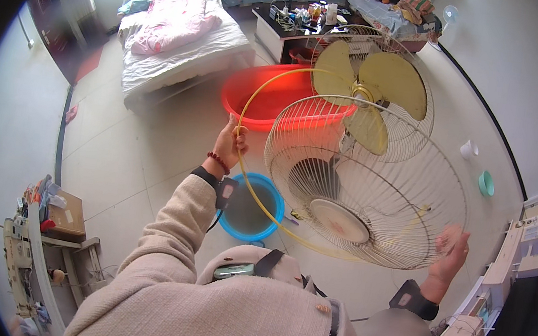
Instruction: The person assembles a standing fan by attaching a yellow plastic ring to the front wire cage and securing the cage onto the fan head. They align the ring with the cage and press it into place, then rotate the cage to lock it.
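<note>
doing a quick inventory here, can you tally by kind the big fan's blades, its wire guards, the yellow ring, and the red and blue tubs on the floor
Fan blades: 3
Wire guards: 2
Yellow ring: 1
Red tub: 1
Blue tub: 1
Total: 8

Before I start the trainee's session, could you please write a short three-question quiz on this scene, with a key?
1. Multiple choice: what does the person's left hand hold?
(a) A blue basin
(b) A thin yellow hoop
(c) A pink blanket
2. True or false: the blue basin stands nearer to the person than the red tub.
3. Count: how many yellow fan blades show?

Key: 1. b; 2. true; 3. three.
</note>
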Motion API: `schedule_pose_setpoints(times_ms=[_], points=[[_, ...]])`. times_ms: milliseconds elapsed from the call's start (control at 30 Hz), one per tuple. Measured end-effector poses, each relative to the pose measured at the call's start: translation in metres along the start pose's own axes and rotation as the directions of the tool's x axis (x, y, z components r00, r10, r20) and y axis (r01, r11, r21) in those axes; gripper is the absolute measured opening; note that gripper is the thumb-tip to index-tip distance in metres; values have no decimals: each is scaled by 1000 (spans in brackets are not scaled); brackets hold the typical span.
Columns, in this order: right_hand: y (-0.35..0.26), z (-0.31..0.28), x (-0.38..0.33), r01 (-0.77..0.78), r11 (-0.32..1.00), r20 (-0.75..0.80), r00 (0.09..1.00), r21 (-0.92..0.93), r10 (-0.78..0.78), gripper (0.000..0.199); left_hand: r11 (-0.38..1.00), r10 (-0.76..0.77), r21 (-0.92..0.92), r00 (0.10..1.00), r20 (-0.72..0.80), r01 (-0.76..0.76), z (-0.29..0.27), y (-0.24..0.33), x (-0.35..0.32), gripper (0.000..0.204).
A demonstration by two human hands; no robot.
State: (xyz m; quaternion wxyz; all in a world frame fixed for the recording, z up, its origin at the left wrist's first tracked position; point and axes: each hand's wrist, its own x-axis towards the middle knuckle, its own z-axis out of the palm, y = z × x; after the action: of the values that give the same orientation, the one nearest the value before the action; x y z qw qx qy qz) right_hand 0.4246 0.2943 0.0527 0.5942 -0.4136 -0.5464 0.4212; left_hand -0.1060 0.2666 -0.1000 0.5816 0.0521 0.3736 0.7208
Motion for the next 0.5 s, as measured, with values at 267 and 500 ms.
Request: schedule_pose_setpoints(times_ms=[267,500], points=[[-6,6,-1,16,994,-20,1000,-109,-18,50,823,330,372,894,302,-429,-32,30,-40,24],[-5,29,10,348,770,406,905,-535,-126,47,407,341,697,806,484,-591,-13,22,-99,16]])
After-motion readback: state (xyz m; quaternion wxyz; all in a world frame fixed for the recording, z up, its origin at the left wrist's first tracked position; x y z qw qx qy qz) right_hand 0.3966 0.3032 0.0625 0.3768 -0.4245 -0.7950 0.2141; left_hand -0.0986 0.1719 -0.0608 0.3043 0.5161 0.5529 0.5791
